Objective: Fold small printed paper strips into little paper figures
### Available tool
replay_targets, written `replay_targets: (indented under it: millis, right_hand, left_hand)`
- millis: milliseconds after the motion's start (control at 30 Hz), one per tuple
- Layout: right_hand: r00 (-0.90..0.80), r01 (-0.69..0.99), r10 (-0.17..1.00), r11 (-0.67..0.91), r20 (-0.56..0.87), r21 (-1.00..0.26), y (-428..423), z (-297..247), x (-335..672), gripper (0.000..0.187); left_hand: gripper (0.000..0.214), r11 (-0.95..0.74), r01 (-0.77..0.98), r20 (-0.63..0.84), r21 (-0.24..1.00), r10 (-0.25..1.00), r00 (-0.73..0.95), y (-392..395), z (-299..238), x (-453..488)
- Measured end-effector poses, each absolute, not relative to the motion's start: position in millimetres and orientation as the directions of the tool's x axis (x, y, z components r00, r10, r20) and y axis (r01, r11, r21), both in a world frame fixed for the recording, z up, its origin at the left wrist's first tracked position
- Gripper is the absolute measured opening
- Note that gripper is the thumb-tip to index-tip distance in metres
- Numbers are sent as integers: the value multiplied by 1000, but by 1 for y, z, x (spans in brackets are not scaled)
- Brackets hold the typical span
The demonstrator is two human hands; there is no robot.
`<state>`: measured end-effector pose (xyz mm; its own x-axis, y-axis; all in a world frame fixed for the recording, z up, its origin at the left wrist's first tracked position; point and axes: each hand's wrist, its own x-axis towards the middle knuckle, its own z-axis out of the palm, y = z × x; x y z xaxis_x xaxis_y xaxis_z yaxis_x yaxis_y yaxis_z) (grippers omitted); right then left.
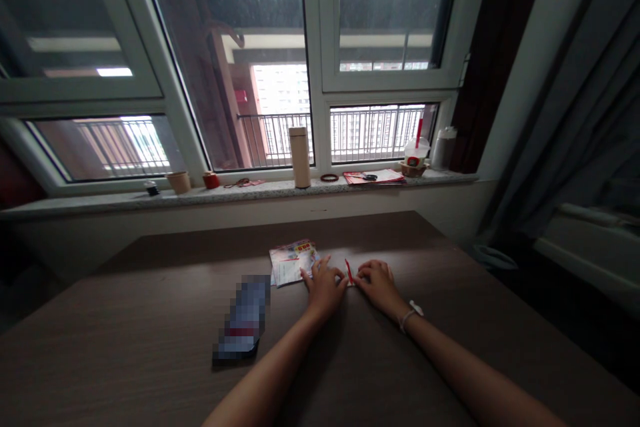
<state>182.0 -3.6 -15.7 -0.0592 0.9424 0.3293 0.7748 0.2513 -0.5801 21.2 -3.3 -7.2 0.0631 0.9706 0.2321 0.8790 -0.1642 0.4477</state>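
Just right of the middle of the frame, in its lower half, we see a small folded piece of red-and-white paper (349,272) between two bare hands, on a broad brown wood-grain table (165,320). A thin red part of it stands up at a tilt.

The left hand (327,285) is half open, its fingers spread and curved, with thumb and forefinger at the paper's left side. Its outer fingers reach the right edge of a stack of colourful printed leaflets (290,263); we cannot tell whether they press on it. The right hand (375,283) is more gathered, its fingers bent and its tips at the paper's right side. We cannot tell how firmly either hand grips the piece. A white bracelet (411,315) circles the right wrist.

Left of the left forearm, we find a dark blue oblong object (244,317), too pixelated to identify. Above the table, along the speckled stone windowsill (260,195), we notice a tall beige cylindrical bottle (300,159) near the centre and a clear plastic cup with a red straw (415,152) further right.
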Motion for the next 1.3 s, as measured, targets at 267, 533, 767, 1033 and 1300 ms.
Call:
replay_targets:
  millis: [267, 533, 767, 1033, 1300]
  right_hand:
    - [-47, 799, 938, 241, 342, -551, -2, -19, 176, 19]
    - [-66, 816, 942, 240, 328, -526, -4, -19, 176, 13]
    - [-65, 820, 943, 237, 327, -522, -4, -21, 177, 16]
    - [-60, 818, 947, 228, 317, -528, -6, -17, 176, 14]
    - [-27, 756, 937, 248, 349, -605, -7, -16, 182, 13]
  left_hand:
    - [16, -152, 908, 216, 391, 974, 70, -4, -5, 24]
    - [15, -157, 902, 224, 402, 972, 70, -3, -5, 23]
    - [16, -149, 898, 239, 415, 970, 51, -6, -3, 24]
    - [13, -147, 874, 249, 463, 968, 31, -7, 1, 21]
    - [21, -163, 896, 234, 413, 970, 69, -9, 1, 18]
